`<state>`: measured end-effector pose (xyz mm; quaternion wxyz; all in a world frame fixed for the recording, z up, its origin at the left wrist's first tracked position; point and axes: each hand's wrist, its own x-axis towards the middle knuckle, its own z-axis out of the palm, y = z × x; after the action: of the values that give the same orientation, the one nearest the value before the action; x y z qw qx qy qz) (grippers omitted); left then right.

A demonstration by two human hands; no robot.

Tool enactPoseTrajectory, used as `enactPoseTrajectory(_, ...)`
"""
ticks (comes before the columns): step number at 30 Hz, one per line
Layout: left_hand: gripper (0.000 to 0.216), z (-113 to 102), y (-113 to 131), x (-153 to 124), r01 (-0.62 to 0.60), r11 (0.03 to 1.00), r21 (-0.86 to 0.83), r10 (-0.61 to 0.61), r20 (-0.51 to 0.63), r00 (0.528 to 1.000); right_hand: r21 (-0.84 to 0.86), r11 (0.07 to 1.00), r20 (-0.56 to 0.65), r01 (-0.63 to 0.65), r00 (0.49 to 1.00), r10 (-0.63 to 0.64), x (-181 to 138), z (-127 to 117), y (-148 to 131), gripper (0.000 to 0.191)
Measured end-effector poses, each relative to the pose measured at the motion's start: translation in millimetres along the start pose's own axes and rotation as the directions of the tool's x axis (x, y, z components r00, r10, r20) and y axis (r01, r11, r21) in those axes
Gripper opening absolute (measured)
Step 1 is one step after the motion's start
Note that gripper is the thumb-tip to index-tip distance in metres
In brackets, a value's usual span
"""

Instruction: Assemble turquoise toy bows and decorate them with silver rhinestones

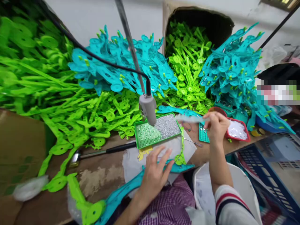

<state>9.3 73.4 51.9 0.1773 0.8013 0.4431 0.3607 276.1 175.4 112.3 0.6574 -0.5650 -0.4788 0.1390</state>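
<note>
My left hand [156,170] lies with fingers stretched over a long teal plastic part [127,189] across my lap and the table's front edge. Beside its fingertips a thin lime-green plastic part [180,157] with a round end touches the teal one. My right hand [217,125] is raised over the right of the table, thumb and fingers pinched on one end of a translucent whitish strip [191,118]. That strip is blurred and points left, toward a green tray [138,146] of small silvery screws. A grey electric screwdriver [148,109] hangs over the tray.
Lime-green parts [93,115] and teal parts [119,65] are heaped along the back. A hammer [100,152] lies left of the tray. On the right are a small teal tray [203,133], a red box [248,136] with white pieces, and a blue crate [264,175].
</note>
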Motion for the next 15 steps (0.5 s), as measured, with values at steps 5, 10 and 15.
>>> enactPoseTrajectory(5,0.052,31.3,16.4,37.0,0.043,0.984,-0.173,0.013,0.310,0.951,0.228,0.899,0.233,-0.375,0.917,0.324,-59.0,-40.5,-3.4,0.036)
enactPoseTrajectory(10,0.035,73.1,22.5,-1.1,0.269,0.908,-0.323,-0.126,0.402,0.907,0.099,0.846,0.147,-0.525,0.848,0.509,-114.7,-43.2,23.8,0.031)
enactPoseTrajectory(15,0.040,92.4,19.1,-22.2,0.413,0.864,-0.288,-0.270,0.427,0.863,0.027,0.800,0.206,-0.600,0.786,0.583,-155.7,-25.2,55.0,0.044)
